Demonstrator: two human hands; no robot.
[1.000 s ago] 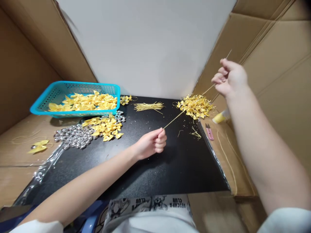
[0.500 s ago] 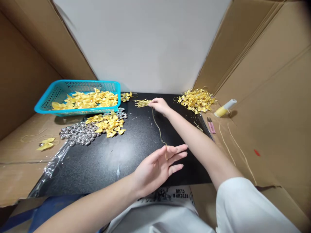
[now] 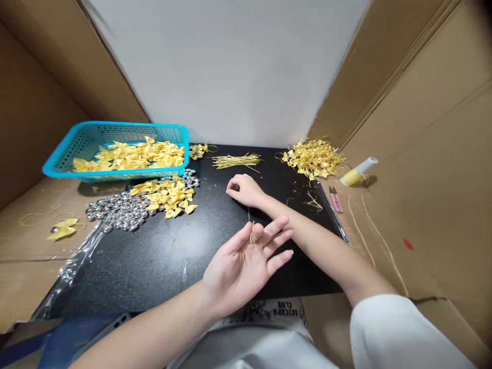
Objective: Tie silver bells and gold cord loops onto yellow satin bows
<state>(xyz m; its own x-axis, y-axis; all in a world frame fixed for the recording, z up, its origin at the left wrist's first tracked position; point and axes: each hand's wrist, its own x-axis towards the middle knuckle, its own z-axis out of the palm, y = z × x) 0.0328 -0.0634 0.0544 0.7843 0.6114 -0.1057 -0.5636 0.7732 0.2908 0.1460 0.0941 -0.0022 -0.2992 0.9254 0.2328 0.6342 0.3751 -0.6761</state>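
Near the front of the black table, my left hand [image 3: 242, 266] is palm up, with its thumb and index finger pinched on a thin golden cord [image 3: 252, 237]. Its other fingers are spread. Farther in, my right hand [image 3: 246, 190] is curled, thumb and fingertips together. The cord runs up from my left hand toward it, and its far end is hidden under the right hand. Just beyond the right hand lies a bundle of cut golden cords [image 3: 236, 161].
On the left are a blue basket [image 3: 115, 179] of yellow bows, a pile of bows [image 3: 171, 197] and silver beads [image 3: 123, 210]. Finished-looking bows [image 3: 313, 158] are heaped at back right. Pink snips [image 3: 335, 200] and a thread spool [image 3: 359, 171] sit on the cardboard right.
My right hand has come away from the cord bundle, back toward my left hand and slightly left. The cord between the hands now spans a shorter distance. My left hand has shifted slightly left.
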